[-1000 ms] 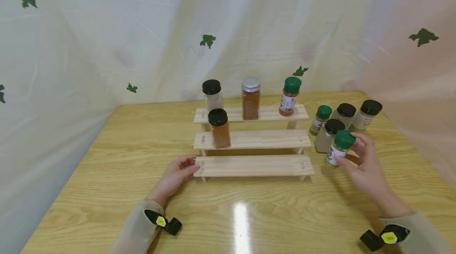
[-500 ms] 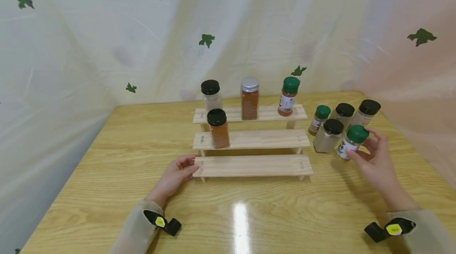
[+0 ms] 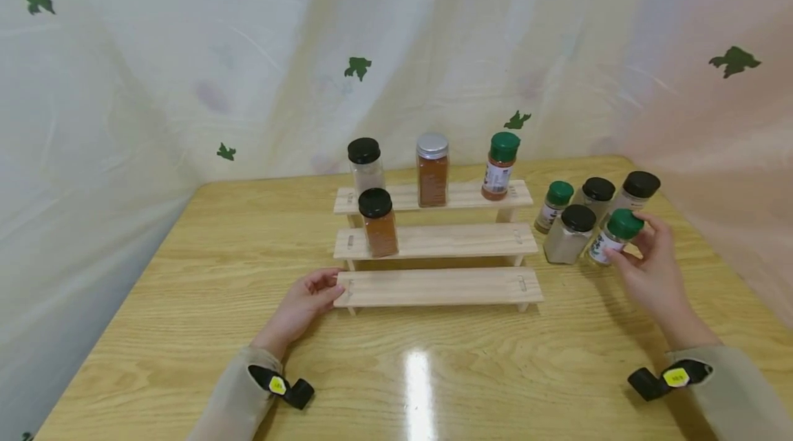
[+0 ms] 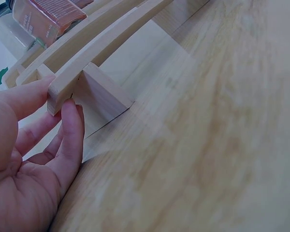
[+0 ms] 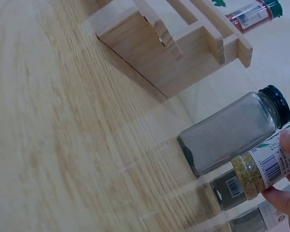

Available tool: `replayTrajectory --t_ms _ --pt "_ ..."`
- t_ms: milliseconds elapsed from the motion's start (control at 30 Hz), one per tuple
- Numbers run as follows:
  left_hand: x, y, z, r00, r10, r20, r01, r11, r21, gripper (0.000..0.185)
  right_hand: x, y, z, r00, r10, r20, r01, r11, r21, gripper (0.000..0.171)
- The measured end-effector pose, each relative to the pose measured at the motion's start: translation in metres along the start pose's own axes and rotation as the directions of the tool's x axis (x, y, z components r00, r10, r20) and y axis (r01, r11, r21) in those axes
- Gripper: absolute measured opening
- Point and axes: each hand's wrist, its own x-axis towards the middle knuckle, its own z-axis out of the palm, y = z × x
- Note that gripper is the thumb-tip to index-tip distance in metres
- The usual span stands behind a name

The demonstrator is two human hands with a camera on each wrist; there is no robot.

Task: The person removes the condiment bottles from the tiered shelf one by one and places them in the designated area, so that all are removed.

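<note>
My left hand pinches the left end of the lowest step of a three-step wooden spice rack, thumb above and fingers beneath in the left wrist view. At the right, my right hand grips a green-capped spice jar with a white label. Its contents look like yellow-green flakes in the right wrist view. Right beside it stands a black-capped jar of greyish powder. The rack's top step bears a black-capped jar, a silver-capped jar and a green-capped red jar. An orange jar stands on the middle step.
Behind the held jar are a small green-capped jar and two black-capped jars, one farther right. A leaf-print curtain hangs behind the wooden table. Light glares on the tabletop in front of the rack.
My right hand has carried the green-capped jar right and slightly back, to beside the black-capped jar of greyish powder. My left hand has kept its grip on the rack.
</note>
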Motion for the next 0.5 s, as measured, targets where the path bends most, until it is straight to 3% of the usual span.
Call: replayTrajectory --t_ms 500 --pt "-0.001 0.000 0.001 1.000 -0.003 -0.003 0.003 1.000 -0.025 0.043 0.014 0.009 0.003 0.995 0.097 0.035 -0.096 0.995 -0.040 0.073"
